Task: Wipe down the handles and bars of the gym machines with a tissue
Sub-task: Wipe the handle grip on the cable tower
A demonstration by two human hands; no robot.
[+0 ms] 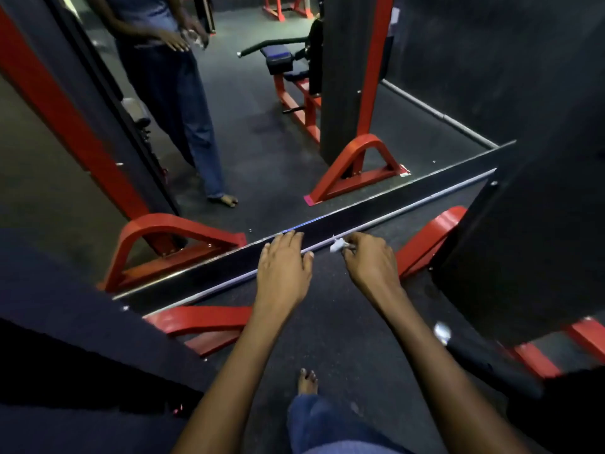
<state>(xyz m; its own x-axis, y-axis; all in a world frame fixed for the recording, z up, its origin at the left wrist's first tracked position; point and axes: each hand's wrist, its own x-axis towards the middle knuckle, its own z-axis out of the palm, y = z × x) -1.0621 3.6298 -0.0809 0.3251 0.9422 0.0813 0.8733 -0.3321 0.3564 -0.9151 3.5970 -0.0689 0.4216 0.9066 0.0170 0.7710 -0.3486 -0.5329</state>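
Both arms reach fwd to mid-frame. Left hand (284, 263) lies flat, fingers straight, on the dark ledge (196, 283) w/ its silver bar (409, 211). Right hand (370, 260), just right of it, pinches a small white tissue (337, 245) against the bar.

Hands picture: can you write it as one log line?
left hand: flat on black ledge | right hand: pinching tissue at ledge edge | step: wiping

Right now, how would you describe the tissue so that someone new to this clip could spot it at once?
Find the long dark strip running along the foot of the mirror across the floor. Two hands reach to it; the tissue is the small crumpled white scrap pinched in the right hand, the only white thing there, while the left hand lies flat and bare.
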